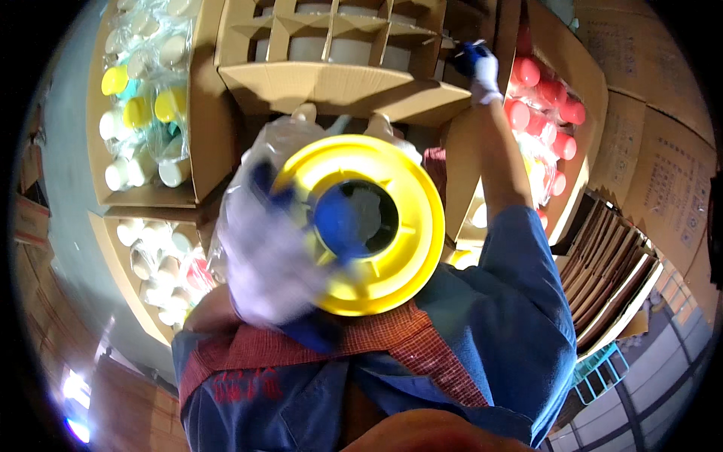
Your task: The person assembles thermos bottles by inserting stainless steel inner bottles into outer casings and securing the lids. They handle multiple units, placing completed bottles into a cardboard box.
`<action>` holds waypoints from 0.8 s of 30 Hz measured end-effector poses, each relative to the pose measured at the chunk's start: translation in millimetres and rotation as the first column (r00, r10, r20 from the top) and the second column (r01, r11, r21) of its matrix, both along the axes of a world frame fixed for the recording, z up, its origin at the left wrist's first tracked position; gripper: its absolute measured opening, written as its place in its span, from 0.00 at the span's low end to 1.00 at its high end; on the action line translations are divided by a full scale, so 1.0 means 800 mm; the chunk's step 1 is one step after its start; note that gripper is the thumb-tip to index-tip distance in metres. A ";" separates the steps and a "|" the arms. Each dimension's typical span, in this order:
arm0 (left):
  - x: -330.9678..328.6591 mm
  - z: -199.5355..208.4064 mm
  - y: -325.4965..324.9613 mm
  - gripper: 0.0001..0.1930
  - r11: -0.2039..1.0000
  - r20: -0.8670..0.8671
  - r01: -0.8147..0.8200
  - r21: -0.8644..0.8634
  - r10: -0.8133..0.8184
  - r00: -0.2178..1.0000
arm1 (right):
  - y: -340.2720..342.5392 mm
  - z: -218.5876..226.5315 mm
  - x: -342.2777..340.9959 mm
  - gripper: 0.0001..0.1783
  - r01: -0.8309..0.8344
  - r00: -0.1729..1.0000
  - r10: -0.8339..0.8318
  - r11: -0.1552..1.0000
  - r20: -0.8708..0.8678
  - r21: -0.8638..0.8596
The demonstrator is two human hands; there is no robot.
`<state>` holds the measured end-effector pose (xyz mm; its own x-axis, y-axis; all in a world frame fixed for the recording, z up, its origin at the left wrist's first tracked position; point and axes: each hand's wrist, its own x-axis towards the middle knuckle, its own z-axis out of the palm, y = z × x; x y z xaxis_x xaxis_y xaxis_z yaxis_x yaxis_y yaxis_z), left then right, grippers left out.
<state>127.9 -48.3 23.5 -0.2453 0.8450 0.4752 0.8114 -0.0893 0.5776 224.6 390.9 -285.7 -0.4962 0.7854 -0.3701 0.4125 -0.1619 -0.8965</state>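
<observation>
Yellow disc (416,222) in front of you, your left hand (273,245) blurred over it, right hand (480,69) at divided box (339,84). Cannot tell whether either hand's fingers grip. Disc could drop if left hold is loose.

We see a ribbed yellow disc (419,226) partly behind our left fingers (337,221), an open divided carton (320,83) by our right fingers (468,57).

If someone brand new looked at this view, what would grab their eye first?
The big yellow disc in the middle, partly covered on its left by the blurred, gloved left hand. Next come the red caps crowded at upper right and the few yellow caps at upper left.
</observation>
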 end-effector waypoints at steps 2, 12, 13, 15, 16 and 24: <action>-0.003 -0.009 -0.004 0.15 0.999 0.026 -0.030 0.017 0.030 0.999 | -0.059 0.114 0.013 0.14 -0.049 0.969 0.029 0.996 -0.244 -0.077; 0.021 0.007 -0.051 0.24 0.996 0.790 -0.018 0.083 -0.055 0.611 | -0.295 0.479 0.046 0.28 -0.569 0.156 0.901 -0.253 0.405 0.782; 0.025 0.019 -0.056 0.25 0.998 0.826 0.028 0.051 -0.058 0.561 | -0.299 0.487 0.048 0.29 -0.549 0.162 0.858 -0.332 0.487 0.767; 0.056 0.004 -0.066 0.27 0.965 0.929 0.039 0.260 -0.261 0.262 | -0.313 0.513 0.048 0.31 -0.478 0.156 0.745 -0.518 0.649 0.709; 0.063 0.002 -0.071 0.28 0.961 0.935 0.068 0.270 -0.278 0.222 | -0.322 0.516 0.051 0.30 -0.443 0.149 0.724 -0.560 0.674 0.700; 0.081 0.005 -0.085 0.26 0.960 0.912 0.050 0.274 -0.276 0.302 | -0.381 0.537 0.065 0.30 -0.371 0.148 0.605 -0.699 0.782 0.611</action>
<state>192.9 -116.7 27.9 -0.4839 0.8617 0.1522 -0.3094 -0.3312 0.8914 276.7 86.4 143.8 -0.7046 -0.7080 0.0468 -0.7002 0.7045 0.1155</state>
